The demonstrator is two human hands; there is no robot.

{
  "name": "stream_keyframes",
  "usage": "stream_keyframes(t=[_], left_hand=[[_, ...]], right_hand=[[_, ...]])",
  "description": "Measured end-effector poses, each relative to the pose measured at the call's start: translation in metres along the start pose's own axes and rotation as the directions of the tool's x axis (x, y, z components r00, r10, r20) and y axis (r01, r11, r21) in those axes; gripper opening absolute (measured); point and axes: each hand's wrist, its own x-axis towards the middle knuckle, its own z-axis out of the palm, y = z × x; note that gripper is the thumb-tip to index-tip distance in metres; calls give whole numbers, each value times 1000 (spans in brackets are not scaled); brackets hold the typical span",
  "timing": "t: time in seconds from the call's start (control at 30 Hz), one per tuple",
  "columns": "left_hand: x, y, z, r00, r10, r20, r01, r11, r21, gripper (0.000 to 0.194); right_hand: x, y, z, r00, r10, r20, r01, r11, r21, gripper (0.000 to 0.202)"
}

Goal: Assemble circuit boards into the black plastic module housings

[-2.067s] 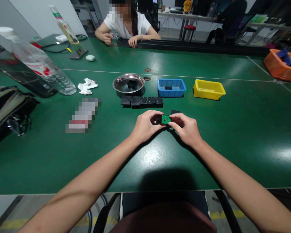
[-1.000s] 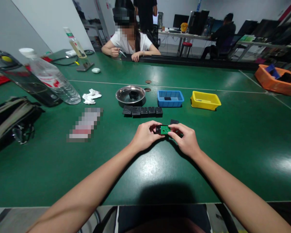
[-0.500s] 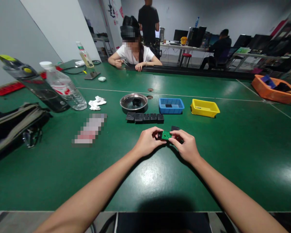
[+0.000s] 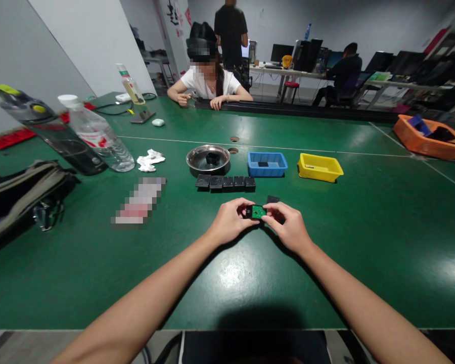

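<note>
Between my hands, above the green table (image 4: 197, 268), is a small green circuit board (image 4: 257, 212) lying against a black plastic casing (image 4: 249, 209). My left hand (image 4: 232, 218) pinches the casing at its left side, thumb below and fingers above. With thumb and fingertips, my right hand (image 4: 286, 225) grips the board's right edge. Just beyond my right fingers lies a flat black piece (image 4: 273, 199), partly covered by the hand. Several black square casings (image 4: 227, 183) stand in a row farther out.
Behind the row are a metal bowl (image 4: 197, 164) holding a black part, a blue bin (image 4: 267, 172) and a yellow bin (image 4: 320, 175). Bottles (image 4: 102, 139), crumpled tissue (image 4: 150, 161) and a bag (image 4: 18, 202) lie left. An orange basket (image 4: 420, 139) stands far right. A person (image 4: 212, 76) sits opposite.
The circuit board has shifted slightly left, closer into the black casing, and its face shows a little more squarely. Both hands keep their hold. The view has moved slightly.
</note>
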Motion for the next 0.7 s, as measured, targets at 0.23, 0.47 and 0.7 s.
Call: stream_keyframes(t=[0.23,0.47,0.7], left_hand=[[-1,4,0,1000,1,-6,-1,1000,-21,39],[-1,7,-1,1000,10,-10,-11,999,-39,39],[0,3,-2,999,41,-31,-40,998,54,36]], right_hand=[[-1,-1,0,1000,-13,-7,13,1000,-2,17],[-2,-4,-3,997,-60,-41,60,998,-3,15],[-1,-2,-3,999,-37,-10,37,999,-1,16]])
